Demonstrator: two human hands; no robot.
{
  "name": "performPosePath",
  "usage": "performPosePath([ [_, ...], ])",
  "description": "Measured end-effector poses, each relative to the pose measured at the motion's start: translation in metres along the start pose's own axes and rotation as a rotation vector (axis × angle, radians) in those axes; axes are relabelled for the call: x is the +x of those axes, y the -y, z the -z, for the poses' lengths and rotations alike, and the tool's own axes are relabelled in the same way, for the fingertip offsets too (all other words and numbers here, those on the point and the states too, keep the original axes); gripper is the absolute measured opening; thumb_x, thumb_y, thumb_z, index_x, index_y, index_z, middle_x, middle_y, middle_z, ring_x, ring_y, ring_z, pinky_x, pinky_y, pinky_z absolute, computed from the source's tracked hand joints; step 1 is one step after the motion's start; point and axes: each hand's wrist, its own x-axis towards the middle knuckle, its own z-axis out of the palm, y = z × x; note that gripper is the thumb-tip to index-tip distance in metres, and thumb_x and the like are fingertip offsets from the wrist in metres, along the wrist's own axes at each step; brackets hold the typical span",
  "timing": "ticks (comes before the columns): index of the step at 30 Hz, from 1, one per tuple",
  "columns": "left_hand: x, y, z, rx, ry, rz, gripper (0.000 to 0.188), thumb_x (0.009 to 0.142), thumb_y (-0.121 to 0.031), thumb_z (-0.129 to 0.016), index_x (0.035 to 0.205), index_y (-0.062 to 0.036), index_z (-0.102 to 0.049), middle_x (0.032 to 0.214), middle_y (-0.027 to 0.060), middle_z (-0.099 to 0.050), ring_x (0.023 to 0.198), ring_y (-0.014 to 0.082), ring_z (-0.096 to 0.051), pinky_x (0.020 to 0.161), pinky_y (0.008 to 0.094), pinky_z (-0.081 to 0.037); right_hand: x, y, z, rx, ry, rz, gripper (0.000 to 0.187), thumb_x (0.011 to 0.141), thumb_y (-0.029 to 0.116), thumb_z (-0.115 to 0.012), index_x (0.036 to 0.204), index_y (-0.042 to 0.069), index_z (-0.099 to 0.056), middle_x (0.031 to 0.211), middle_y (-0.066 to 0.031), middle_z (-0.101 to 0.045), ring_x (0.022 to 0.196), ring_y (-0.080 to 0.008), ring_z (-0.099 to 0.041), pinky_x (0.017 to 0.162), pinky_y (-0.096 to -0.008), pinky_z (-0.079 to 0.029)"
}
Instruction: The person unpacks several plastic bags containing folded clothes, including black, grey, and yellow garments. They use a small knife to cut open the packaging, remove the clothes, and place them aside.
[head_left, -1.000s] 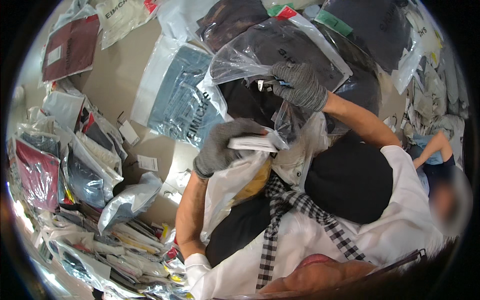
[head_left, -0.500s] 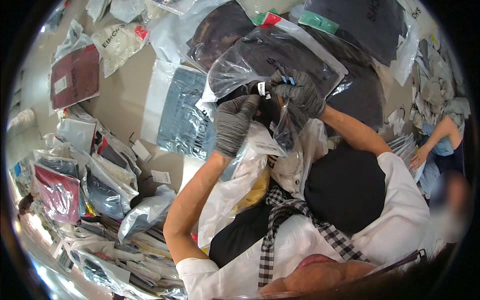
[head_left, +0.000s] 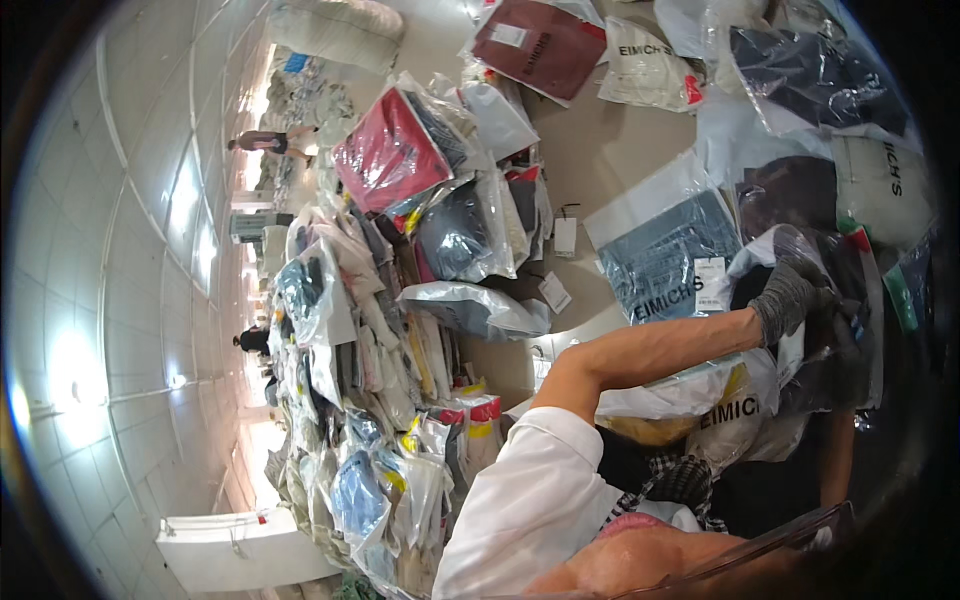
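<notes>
My left hand (head_left: 787, 303), in a grey knit glove, is at the right side of the view, closed on the edge of a clear plastic bag (head_left: 845, 350) with a dark garment in it. Its fingertips are partly lost against the dark cloth. Of my right side only the forearm (head_left: 838, 460) shows, at the lower right. The right hand is hidden by the bag and the dark rim. Left of my left hand lies a bagged blue-grey garment (head_left: 665, 255) with a white tag (head_left: 710, 283). Below my left forearm are white and yellow bagged garments (head_left: 650, 412).
Piled bagged clothes (head_left: 390, 330) stand to the left, a red bagged garment (head_left: 392, 150) on top. Hang tags (head_left: 565, 236) lie beside the pile. A maroon bagged garment (head_left: 540, 45) and a cream one (head_left: 645, 65) are farther off. A distant person (head_left: 265, 141) is at the far left.
The view has swung left, so my hands and the bag now appear at the right edge. My right hand has gone out of sight; my left stays at the dark garment's bag.
</notes>
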Motion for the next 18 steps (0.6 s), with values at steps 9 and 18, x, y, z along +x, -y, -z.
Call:
performPosePath([
  [9, 0.006, 0.103, -0.004, 0.549, -0.045, -0.476, 0.024, 0.072, -0.027, -0.066, 0.080, -0.0052, -0.066, 0.070, 0.0126, -0.062, 0.063, 0.0260, -0.060, 0.062, 0.0351, -0.046, -0.016, -0.053, 0.057, -1.044, 0.384, 0.569, 0.023, 0.085, 0.011, -0.048, 0.102, 0.000, -0.057, 0.103, -0.0136, -0.056, 0.100, -0.0246, -0.052, 0.088, -0.0328, -0.041],
  [18, 0.012, 0.131, 0.000, 0.446, 0.068, -0.403, 0.019, 0.082, -0.012, -0.052, 0.098, -0.0044, -0.059, 0.086, 0.0115, -0.061, 0.078, 0.0208, -0.059, 0.073, 0.0312, -0.047, -0.035, -0.004, -0.005, -0.717, 0.202, -0.028, 0.028, 0.085, 0.017, -0.053, 0.109, 0.003, -0.058, 0.106, -0.0147, -0.056, 0.101, -0.0270, -0.053, 0.088, -0.0332, -0.041],
])
